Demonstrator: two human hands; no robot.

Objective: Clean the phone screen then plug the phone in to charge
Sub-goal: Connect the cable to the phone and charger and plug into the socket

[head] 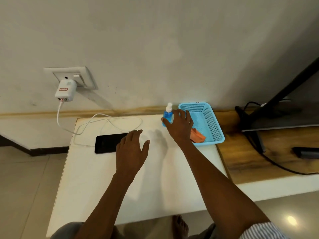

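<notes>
Both hands are out over the white table (107, 187) as I watch from the head camera. My left hand (131, 151) hovers with fingers spread and loose, holding nothing, its fingertips over the right end of the black phone (107, 143). The phone lies flat, screen up and dark, toward the table's far left corner, its long side running along the far edge. My right hand (179, 125) reaches toward the far edge with fingers apart, just at the blue spray bottle (167, 115); the thumb is at the bottle's left side, but I cannot tell whether it touches or grips yet.

The bottle stands upright at the far edge, just beside the left wall of a light blue plastic basket (213, 121) that fills the far right corner. An orange cloth (198, 136) lies in the basket's near end, partly hidden by my right wrist.

A white charging cable (110, 123) loops loosely over the far left of the table, behind and to the left of the phone, with its free end just off the phone's left short edge, unplugged. It climbs to a white charger (65, 91) seated in the wall socket (74, 75). Beyond the table's right edge, a wooden shelf (250, 152) carries dark cables (276, 163).
</notes>
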